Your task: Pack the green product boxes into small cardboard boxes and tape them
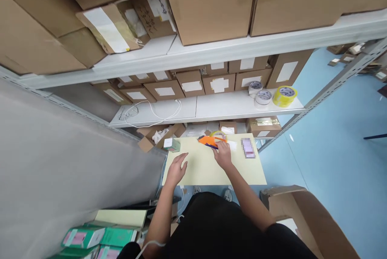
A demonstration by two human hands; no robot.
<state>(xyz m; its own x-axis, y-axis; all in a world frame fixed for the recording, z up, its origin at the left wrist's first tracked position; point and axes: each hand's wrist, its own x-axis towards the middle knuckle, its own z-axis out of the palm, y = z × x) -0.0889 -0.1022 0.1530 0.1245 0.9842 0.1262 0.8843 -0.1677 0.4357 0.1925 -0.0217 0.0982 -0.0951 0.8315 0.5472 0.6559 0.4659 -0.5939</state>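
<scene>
My right hand is closed around an orange tape dispenser above the pale yellow table. A roll of yellowish tape shows just behind the dispenser, partly hidden by it. Fingers stretched out, my left hand hovers over the table's left side and holds nothing. Closest to it is a small green and white box at the table's back left corner. To the right of my right hand lies a blurred-out purplish item.
Tape rolls and a white cable lie on the middle shelf, before labelled cartons. Large cartons fill the upper shelf. An open carton stands at my right; green boxes are stacked at lower left.
</scene>
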